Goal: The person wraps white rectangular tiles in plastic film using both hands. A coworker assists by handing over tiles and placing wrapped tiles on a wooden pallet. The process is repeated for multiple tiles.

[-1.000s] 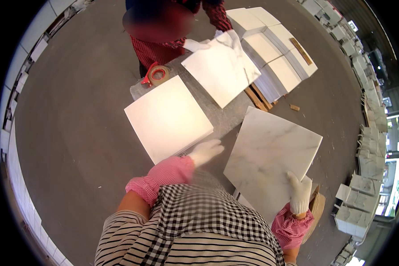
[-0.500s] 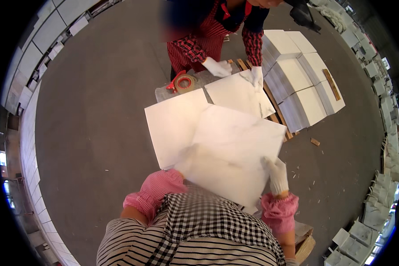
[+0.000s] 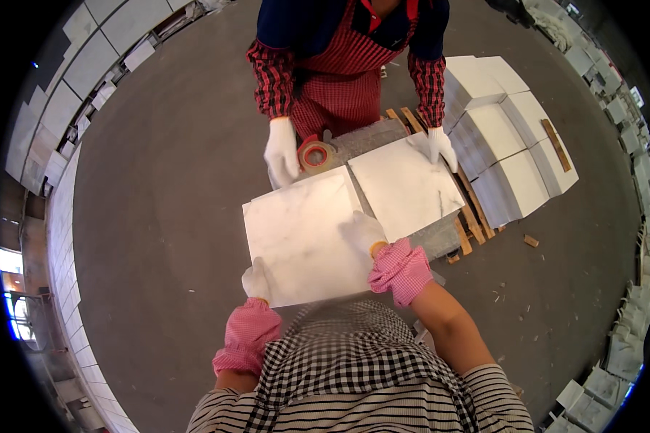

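Plainly, the square white tile shows faint grey veining.

This looked like a tile workshop or warehouse: marble-patterned slabs lay at the centre, white stacks stood beside wooden slats at two o'clock, large panels lined ten o'clock, and grey floor spread around an aproned co-worker at twelve.

1. the marbled tile now sits further left, over the white stack.
2. the left hand now touches its left edge.
3. a co-worker's right hand is now beside the tape dispenser.
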A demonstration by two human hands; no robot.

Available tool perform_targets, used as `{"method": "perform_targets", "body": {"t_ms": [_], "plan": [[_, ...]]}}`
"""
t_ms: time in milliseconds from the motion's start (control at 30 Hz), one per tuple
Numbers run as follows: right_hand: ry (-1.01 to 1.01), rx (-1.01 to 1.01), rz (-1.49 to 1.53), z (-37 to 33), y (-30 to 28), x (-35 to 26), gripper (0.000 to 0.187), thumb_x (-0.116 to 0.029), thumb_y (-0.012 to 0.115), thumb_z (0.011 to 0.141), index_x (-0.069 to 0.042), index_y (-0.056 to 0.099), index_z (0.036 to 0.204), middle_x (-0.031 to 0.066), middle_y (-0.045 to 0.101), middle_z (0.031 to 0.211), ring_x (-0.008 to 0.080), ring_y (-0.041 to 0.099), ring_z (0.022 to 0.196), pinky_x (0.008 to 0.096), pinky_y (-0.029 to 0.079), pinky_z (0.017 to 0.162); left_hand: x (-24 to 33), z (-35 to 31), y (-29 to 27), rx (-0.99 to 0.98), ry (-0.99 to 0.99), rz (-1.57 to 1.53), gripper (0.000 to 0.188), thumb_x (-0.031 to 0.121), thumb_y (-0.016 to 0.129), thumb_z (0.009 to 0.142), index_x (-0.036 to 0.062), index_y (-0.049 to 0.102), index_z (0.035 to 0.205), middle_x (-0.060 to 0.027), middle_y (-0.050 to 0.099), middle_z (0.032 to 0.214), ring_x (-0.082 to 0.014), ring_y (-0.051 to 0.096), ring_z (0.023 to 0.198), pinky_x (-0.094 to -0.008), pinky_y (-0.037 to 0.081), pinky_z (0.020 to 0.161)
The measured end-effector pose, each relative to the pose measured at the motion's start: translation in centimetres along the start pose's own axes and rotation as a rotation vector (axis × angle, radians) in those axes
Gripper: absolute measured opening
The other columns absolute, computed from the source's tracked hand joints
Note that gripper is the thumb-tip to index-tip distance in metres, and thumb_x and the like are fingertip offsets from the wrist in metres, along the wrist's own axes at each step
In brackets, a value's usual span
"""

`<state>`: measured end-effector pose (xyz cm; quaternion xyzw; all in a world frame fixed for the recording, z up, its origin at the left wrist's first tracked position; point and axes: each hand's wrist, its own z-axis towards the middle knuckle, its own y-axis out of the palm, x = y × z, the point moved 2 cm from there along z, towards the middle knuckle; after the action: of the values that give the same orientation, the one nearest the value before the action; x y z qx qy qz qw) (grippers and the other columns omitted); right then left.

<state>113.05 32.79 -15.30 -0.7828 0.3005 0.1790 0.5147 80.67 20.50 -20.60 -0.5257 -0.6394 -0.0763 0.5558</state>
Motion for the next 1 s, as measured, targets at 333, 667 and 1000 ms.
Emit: {"method": "perform_targets", "body": {"t_ms": [333, 667, 1000], "plan": [[-0.143, -0.337, -0.420, -9.6, -12.1, -6.0, 0.025, -0.031, 0.069, 0.088, -0.013, 0.076, 0.105, 0.0146, 0.078, 0.094, 0.0347, 0.077, 0.089, 0.0484, 0.062, 0.079, -8.3, 5.3, 2.5, -0.161, 0.033, -0.028, 0.054, 0.040, 0.055, 0.107, -0.0110, 0.067, 0.121, -0.0167, 0.076, 0.106, -0.0291, 0.073, 0.091, -0.0429, 0.061, 0.074], [-0.221, 0.031, -0.016, -7.7, 1.4, 3.2, 0.025, -0.032, 0.067, 0.091, -0.013, 0.076, 0.105, 0.0134, 0.077, 0.102, 0.0331, 0.075, 0.099, 0.0482, 0.060, 0.086, -7.8, 3.0, 0.4, -0.059, 0.263, 0.888, 0.055, 0.042, 0.051, 0.107, -0.0057, 0.056, 0.135, -0.0179, 0.075, 0.109, -0.0326, 0.074, 0.096, -0.0453, 0.062, 0.077], [-0.122, -0.275, -0.004, -19.0, 9.5, 16.1, 0.026, -0.033, 0.065, 0.095, -0.012, 0.077, 0.106, 0.0122, 0.076, 0.109, 0.0316, 0.073, 0.109, 0.0479, 0.058, 0.093, -4.4, 5.7, 2.7, 0.045, 0.332, 0.987, 0.065, 0.052, 0.053, 0.101, -0.0033, 0.055, 0.135, -0.0229, 0.071, 0.117, -0.0402, 0.071, 0.106, -0.0515, 0.059, 0.086]]}}
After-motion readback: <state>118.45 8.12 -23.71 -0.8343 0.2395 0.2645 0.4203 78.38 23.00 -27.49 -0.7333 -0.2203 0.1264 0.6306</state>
